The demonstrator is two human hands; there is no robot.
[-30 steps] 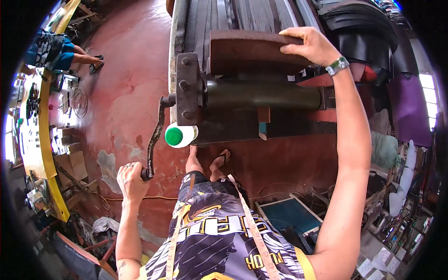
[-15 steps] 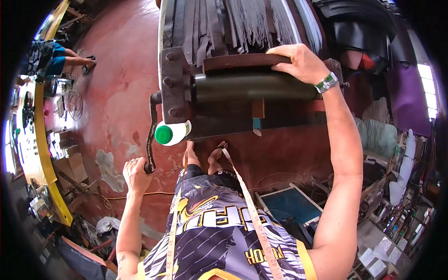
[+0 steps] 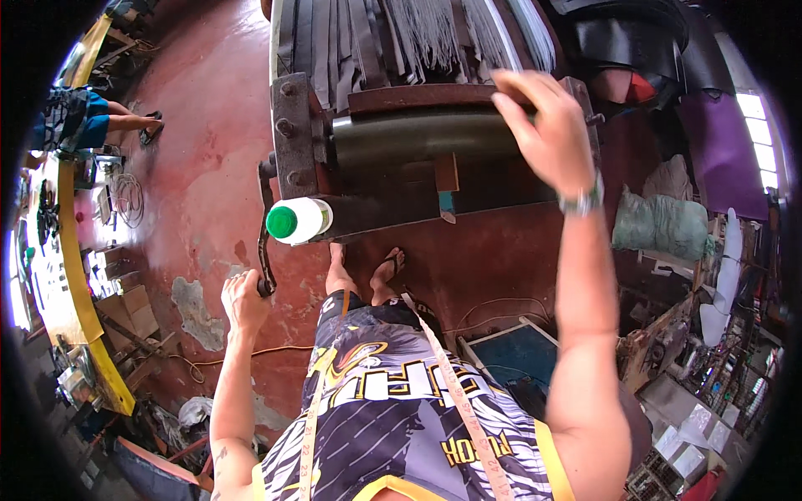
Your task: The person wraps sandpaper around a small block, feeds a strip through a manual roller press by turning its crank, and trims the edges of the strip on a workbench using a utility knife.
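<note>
My left hand (image 3: 242,302) is closed round the grip of a bent metal crank handle (image 3: 266,230) at the left side of a roller machine. My right hand (image 3: 555,138), slightly blurred, hovers over the right end of the dark roller (image 3: 401,139), thumb and fingers apart and holding nothing. Behind the roller runs a reddish-brown bar (image 3: 418,98), bolted block (image 3: 294,138) at its left. A white bottle (image 3: 314,219) with a green cap lies tilted at the machine's front left corner. Long dark strips (image 3: 359,37) are spread out beyond the bar.
A brown-handled tool with a teal band (image 3: 447,179) sits on the machine's front ledge. Dark rolled sheets (image 3: 643,50) and a wrapped bundle (image 3: 664,225) are at the right. A measuring tape (image 3: 468,409) hangs round my neck. Another person's legs (image 3: 125,121) show at far left.
My right hand has come off the brown bar and drawn back toward me, its fingers opening. My left hand stays on the crank grip. The whole view has shifted slightly.
</note>
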